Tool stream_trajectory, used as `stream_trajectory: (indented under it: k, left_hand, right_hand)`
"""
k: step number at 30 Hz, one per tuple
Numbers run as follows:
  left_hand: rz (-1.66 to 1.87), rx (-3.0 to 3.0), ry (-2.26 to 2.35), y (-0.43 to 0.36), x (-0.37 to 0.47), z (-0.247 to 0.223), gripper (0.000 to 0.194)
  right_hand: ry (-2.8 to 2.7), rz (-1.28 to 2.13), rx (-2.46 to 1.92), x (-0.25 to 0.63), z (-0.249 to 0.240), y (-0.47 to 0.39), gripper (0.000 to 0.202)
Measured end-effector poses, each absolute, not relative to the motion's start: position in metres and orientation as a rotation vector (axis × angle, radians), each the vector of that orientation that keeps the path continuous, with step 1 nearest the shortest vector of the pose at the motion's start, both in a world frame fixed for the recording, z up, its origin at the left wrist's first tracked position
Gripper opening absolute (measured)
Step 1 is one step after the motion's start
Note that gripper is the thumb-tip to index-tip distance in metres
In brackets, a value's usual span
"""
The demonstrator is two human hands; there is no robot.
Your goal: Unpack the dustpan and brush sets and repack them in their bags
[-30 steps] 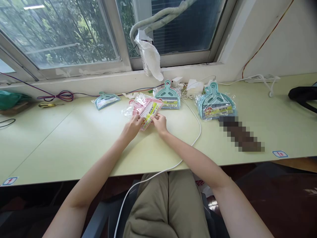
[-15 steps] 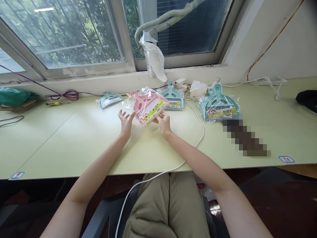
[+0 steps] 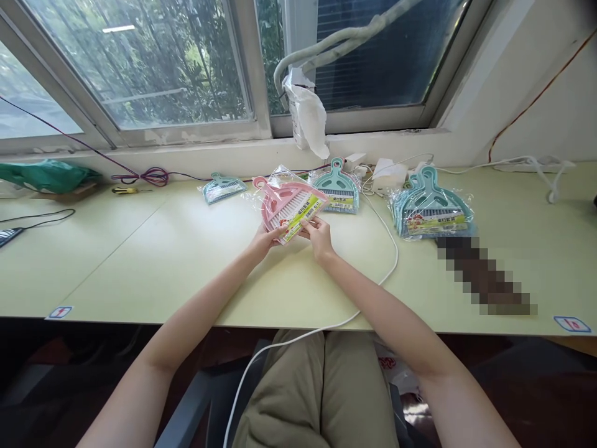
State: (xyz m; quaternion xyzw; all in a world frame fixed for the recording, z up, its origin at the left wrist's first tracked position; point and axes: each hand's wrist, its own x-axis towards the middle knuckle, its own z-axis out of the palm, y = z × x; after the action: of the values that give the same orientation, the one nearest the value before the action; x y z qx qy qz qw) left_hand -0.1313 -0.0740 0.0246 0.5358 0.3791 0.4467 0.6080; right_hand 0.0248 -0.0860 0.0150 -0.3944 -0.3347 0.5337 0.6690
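A pink dustpan and brush set (image 3: pixel 289 203) in a clear plastic bag is held tilted above the table, its green and yellow label facing me. My left hand (image 3: pixel 267 239) grips its lower left edge, thumb on the front. On the lower right edge my right hand (image 3: pixel 319 236) is closed, with the fingers partly behind the set. Just behind it to the right lies a bagged teal dustpan set (image 3: pixel 336 182). A smaller-looking teal set (image 3: pixel 222 188) lies back to the left. A pile of bagged teal sets (image 3: pixel 431 202) lies to the right.
A white cable (image 3: pixel 395 249) runs across the pale green table (image 3: pixel 140 267) and over its front edge. Along the back are a bundled purple cord (image 3: pixel 155 177), a yellow screwdriver (image 3: pixel 125 190) and white adapters (image 3: pixel 389 176). A green bag (image 3: pixel 51 176) sits far left.
My left hand has gone from spread fingers beside the pink set to gripping its lower left edge. The right hand keeps its hold. The view has shifted slightly left.
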Motion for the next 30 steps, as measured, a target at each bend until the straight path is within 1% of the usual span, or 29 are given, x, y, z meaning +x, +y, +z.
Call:
stream_trajectory:
  k: [4,11,16,17,19,21,26,30]
  left_hand:
    - [0.985,1.217,0.839,-0.083,-0.125,0.027,0.054]
    - [1.123,1.119,0.894,-0.08,-0.122,0.026,0.045]
    - [1.126,1.186,0.883,-0.073,-0.124,0.019,0.046]
    - [1.126,1.197,0.882,-0.072,-0.124,0.018,0.046]
    - [1.1,1.216,0.883,-0.072,-0.124,0.017,0.046]
    - [1.057,1.243,0.877,-0.073,-0.124,0.016,0.048]
    - [1.005,1.319,0.882,-0.073,-0.125,0.016,0.051]
    - [0.967,1.36,0.887,-0.073,-0.127,0.016,0.051]
  right_hand:
    - [-0.727,1.201,-0.869,0.026,0.018,-0.086,0.012]
    - [-0.705,1.246,-0.852,0.026,0.018,-0.087,0.01]
    - [-0.673,1.354,-0.946,0.031,0.021,-0.083,0.004]
    - [-0.666,1.377,-0.959,0.033,0.023,-0.082,0.005]
    - [-0.647,1.401,-0.983,0.037,0.026,-0.08,0.015]
    - [-0.623,1.396,-1.019,0.04,0.027,-0.079,0.02]
    - [-0.555,1.343,-1.104,0.046,0.027,-0.077,0.021]
    - [-0.553,1.34,-1.129,0.051,0.025,-0.075,0.026]
